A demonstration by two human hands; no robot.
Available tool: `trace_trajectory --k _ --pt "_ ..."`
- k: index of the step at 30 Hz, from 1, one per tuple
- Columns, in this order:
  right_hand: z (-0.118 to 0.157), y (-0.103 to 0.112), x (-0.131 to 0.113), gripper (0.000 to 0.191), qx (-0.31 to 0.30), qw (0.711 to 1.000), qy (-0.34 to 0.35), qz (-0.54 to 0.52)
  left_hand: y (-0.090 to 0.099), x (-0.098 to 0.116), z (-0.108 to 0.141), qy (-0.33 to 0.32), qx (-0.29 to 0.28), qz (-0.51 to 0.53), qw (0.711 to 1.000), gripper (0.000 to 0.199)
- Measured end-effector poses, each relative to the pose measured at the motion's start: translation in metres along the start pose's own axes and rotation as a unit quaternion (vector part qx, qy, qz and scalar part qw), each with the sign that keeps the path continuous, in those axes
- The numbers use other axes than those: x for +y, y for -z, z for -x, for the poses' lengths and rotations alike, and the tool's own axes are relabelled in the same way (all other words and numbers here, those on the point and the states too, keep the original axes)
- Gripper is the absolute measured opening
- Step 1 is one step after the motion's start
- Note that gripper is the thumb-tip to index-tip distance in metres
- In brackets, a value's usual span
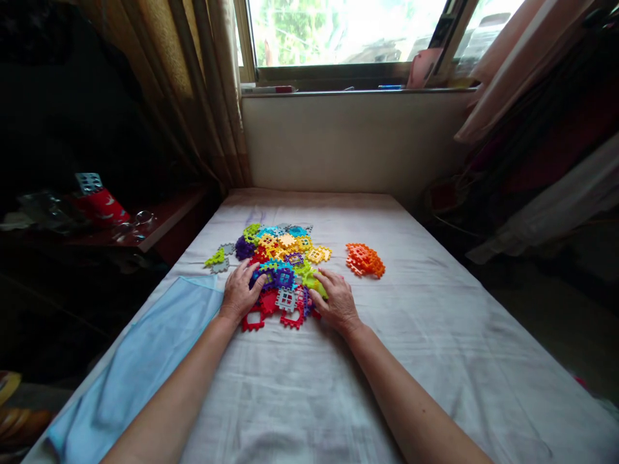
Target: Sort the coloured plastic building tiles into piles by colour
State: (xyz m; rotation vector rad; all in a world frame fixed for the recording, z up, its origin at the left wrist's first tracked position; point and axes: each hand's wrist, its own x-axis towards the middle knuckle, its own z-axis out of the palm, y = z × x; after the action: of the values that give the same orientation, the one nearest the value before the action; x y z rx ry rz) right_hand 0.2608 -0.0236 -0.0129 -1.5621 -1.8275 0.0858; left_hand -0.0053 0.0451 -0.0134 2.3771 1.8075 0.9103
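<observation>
A mixed pile of plastic interlocking building pieces [286,299] lies on the sheet in front of me, in red, purple, grey, yellow, blue and lime green. My left hand [240,293] rests on its left side, fingers apart, touching purple and blue window-shaped pieces [284,278]. At the opposite side my right hand [339,301] is spread, its fingertips against lime green pieces [309,276]. Neither hand appears to grip a piece. Orange pieces [364,260] form a separate heap to the right. A few grey and green pieces [220,259] lie left of the pile.
A white sheet [425,361] covers the surface, with a light blue cloth [149,361] along its left edge. Beyond the far edge stands a low wall [338,142] under a window. On a dark side table [164,219] sit glasses [138,222] and a red container [106,206].
</observation>
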Motion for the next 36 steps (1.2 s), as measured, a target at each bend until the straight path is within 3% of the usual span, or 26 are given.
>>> trace_trajectory --k 4,8,12,15,19,27,31,36 --pt "0.001 -0.004 0.006 0.029 0.052 0.998 -0.005 -0.044 0.01 -0.004 -0.039 0.025 -0.009 -0.02 0.999 0.058" --pt "0.002 -0.006 0.009 0.027 0.075 0.993 -0.017 -0.089 0.012 -0.012 -0.095 0.102 -0.09 -0.072 0.988 0.065" --pt "0.001 -0.006 0.012 0.026 0.074 0.99 -0.03 -0.113 -0.002 -0.013 -0.135 0.139 -0.164 -0.07 0.974 0.068" --pt "0.002 -0.007 0.012 0.026 0.066 0.99 -0.037 -0.117 -0.016 -0.004 -0.143 0.12 -0.182 -0.059 0.974 0.068" --pt "0.002 -0.006 0.011 0.025 0.059 0.99 -0.045 -0.116 -0.02 0.011 -0.129 0.08 -0.195 -0.044 0.977 0.063" --pt "0.002 -0.005 0.012 0.026 0.058 0.991 -0.044 -0.109 0.007 0.028 -0.068 -0.047 -0.199 0.069 0.977 0.049" --pt "0.002 -0.006 0.011 0.024 0.059 0.992 -0.032 -0.108 0.017 0.038 -0.036 -0.066 -0.214 0.074 0.972 0.043" --pt "0.002 0.004 0.015 0.025 0.106 0.989 -0.001 -0.105 0.025 0.04 -0.007 -0.067 -0.086 0.109 0.988 0.044"
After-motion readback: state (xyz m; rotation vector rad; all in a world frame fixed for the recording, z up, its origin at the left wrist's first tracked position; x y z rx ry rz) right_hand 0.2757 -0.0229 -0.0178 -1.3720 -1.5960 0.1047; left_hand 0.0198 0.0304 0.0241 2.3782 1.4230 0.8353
